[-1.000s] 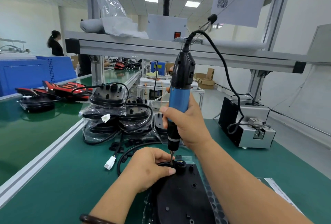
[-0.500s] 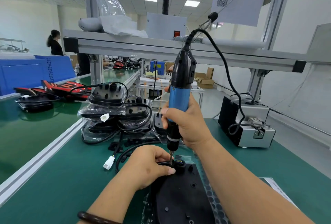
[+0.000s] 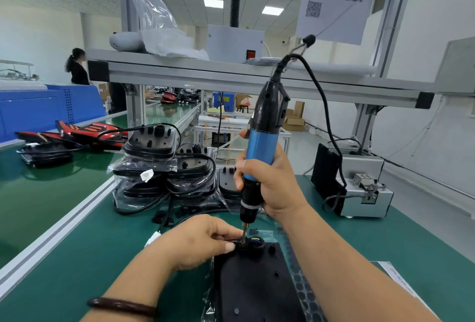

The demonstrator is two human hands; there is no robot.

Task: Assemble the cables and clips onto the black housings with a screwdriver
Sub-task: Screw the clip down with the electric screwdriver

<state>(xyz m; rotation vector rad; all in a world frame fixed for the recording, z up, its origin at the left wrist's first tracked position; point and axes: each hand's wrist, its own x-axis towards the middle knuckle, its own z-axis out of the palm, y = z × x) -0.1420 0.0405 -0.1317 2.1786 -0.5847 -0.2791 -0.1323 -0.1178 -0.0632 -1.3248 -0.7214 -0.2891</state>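
A black housing (image 3: 257, 285) lies flat on the green bench in front of me. My right hand (image 3: 272, 182) grips a blue and black electric screwdriver (image 3: 259, 146) held nearly upright, its bit set on a screw point at the housing's far edge. My left hand (image 3: 203, 242) pinches a black cable (image 3: 200, 212) and clip against that edge, thumb right beside the bit. The clip itself is mostly hidden by my fingers. A white connector (image 3: 153, 239) lies left of the hand.
Stacks of bagged black housings with cables (image 3: 164, 167) stand behind my hands. A grey screw feeder box (image 3: 359, 193) sits at the right. Red and black parts (image 3: 84, 132) lie on the left conveyor. An aluminium shelf frame (image 3: 231, 77) runs overhead. A person stands far left.
Both hands keep their places on the screwdriver and housing edge. The view has shifted slightly, nothing else visibly moved.
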